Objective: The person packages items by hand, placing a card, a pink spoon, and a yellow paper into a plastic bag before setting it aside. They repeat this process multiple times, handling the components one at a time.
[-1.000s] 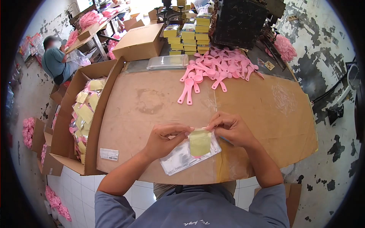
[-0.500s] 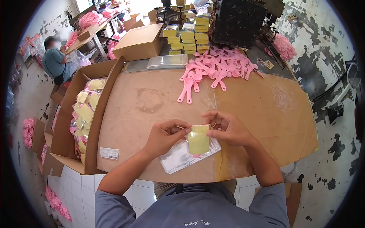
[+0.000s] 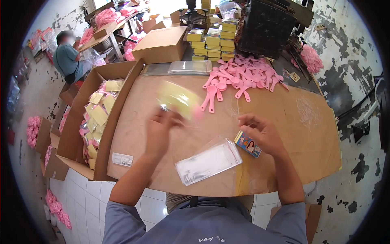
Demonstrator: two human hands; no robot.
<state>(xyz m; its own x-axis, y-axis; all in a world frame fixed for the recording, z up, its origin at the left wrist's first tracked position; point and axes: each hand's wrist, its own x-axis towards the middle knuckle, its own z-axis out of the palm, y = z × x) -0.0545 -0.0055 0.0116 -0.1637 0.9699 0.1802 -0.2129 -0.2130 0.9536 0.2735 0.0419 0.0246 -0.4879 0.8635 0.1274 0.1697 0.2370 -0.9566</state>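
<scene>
Left hand (image 3: 160,129) raised off the table (image 3: 292,122), fingers closed on a yellow packet (image 3: 178,99), which we see blurred just beyond the fingertips. Right hand (image 3: 263,132) loosely curled, holding nothing. A small printed card (image 3: 248,144) lies at its heel; we cannot tell whether they touch. Between the hands, nearer the body, lies a stack of clear bags (image 3: 209,161), kept there, we judge, for easy reach. Pink spoons (image 3: 243,75) are heaped beyond the right hand. An open carton (image 3: 118,126) of filled packets stands left of the left hand.
</scene>
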